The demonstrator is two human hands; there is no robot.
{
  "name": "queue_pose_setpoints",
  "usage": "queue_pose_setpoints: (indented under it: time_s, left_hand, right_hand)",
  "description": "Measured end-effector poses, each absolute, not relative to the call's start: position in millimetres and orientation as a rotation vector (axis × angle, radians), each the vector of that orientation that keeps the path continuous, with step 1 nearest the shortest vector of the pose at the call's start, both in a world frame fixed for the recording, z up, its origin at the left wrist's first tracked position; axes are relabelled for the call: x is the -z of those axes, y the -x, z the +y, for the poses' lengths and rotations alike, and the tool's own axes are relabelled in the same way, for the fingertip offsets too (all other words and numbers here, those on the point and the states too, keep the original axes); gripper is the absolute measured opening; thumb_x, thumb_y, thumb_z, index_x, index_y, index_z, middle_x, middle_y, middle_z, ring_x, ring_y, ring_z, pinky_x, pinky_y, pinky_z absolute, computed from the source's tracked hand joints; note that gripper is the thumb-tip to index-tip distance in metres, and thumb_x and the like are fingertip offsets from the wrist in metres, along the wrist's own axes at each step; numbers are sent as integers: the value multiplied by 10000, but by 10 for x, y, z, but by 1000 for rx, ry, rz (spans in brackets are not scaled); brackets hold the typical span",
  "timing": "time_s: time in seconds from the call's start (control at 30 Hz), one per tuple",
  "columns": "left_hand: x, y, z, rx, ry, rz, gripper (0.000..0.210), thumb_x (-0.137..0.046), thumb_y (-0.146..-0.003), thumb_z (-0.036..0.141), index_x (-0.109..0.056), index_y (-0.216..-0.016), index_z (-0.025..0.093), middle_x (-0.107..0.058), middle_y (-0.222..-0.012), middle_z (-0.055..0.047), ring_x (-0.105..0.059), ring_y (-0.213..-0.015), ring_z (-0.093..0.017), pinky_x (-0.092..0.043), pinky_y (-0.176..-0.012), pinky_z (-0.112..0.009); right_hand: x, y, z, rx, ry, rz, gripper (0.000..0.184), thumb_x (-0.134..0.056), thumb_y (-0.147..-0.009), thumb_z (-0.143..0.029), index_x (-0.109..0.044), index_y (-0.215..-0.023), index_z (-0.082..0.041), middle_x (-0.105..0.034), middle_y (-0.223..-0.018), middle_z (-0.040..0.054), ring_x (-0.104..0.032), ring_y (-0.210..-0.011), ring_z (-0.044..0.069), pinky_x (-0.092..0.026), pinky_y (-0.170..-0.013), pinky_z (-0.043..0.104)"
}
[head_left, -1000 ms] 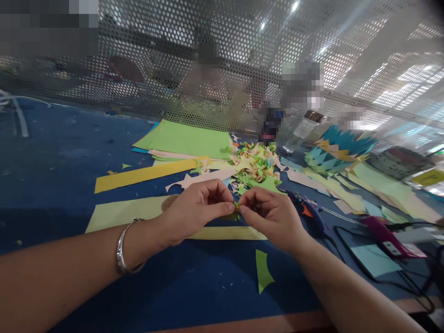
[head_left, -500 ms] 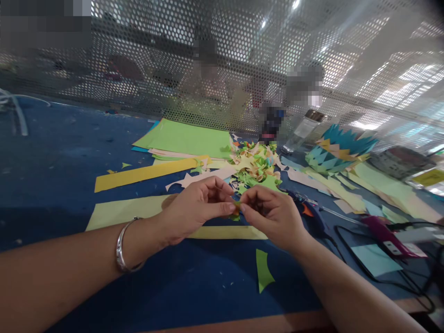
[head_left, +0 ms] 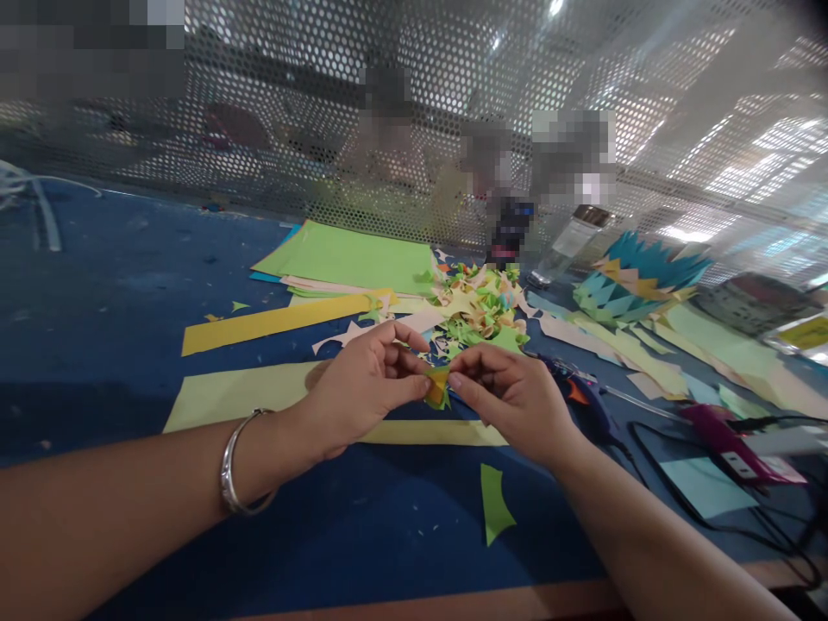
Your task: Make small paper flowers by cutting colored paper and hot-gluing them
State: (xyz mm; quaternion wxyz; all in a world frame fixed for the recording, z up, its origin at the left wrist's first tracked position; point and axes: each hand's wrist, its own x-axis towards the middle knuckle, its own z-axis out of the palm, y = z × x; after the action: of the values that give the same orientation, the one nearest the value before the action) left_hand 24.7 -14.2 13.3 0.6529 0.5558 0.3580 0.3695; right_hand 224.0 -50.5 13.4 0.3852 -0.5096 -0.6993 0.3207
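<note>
Between my two hands is a small folded piece of green and yellow paper (head_left: 438,387). My left hand (head_left: 372,379), with a silver bangle on its wrist, pinches its left side between thumb and fingers. My right hand (head_left: 511,392) pinches the right edge with thumb and forefinger. Under and behind my hands lie a pale yellow paper sheet (head_left: 246,392) and a narrow pale strip (head_left: 440,433). A curved green paper scrap (head_left: 495,504) rests nearer the table's front edge. Part of the folded paper is covered by my fingertips.
Behind my hands is a heap of paper scraps (head_left: 482,302), with stacked green sheets (head_left: 362,256) to its left. A yellow strip (head_left: 285,323) lies left. On the right are a glue gun (head_left: 586,401), a purple power strip (head_left: 724,440) with cables, a paper crown (head_left: 637,280) and a bottle (head_left: 569,246).
The folded paper has opened out a little, and more of its yellow face shows between my fingertips. Both hands stay nearly in place, and the view has shifted slightly.
</note>
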Motion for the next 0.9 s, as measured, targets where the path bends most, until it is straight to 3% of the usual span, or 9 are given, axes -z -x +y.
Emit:
queue_pose_setpoints:
  time_s: [0.43,0.67,0.9]
  left_hand:
    - [-134,-253,-158,-866,-1287,872,373,-770,-750,154,-534,-1037,184,-649,-781,24,-631,-719,-115,-481,-717,-259]
    - [-162,-224,-177,-847,-1329,850,375,-736,-814,207,-547,-1137,178,-665,-747,19,-628,-694,-112,-486,-703,-246]
    - [-164,-202,-138,-799,-1319,837,496,-750,-783,180,-527,-1226,184,-716,-850,-29,-678,-761,-145,-519,-751,-284]
  right_hand:
    - [-138,-2202,-506,-769,1341,-1842,114,-636,-889,-279,-663,-863,-171,-586,-684,-8,-471,-562,85,-371,-496,224]
    - [-143,-2211,-501,-674,1337,-1874,102,-629,-877,-260,-656,-835,-171,-576,-657,-12,-472,-567,90,-375,-510,231]
    - [-134,-2238,-505,-641,1355,-1895,85,-623,-878,-250,-658,-842,-182,-585,-670,-8,-496,-583,99,-395,-533,241]
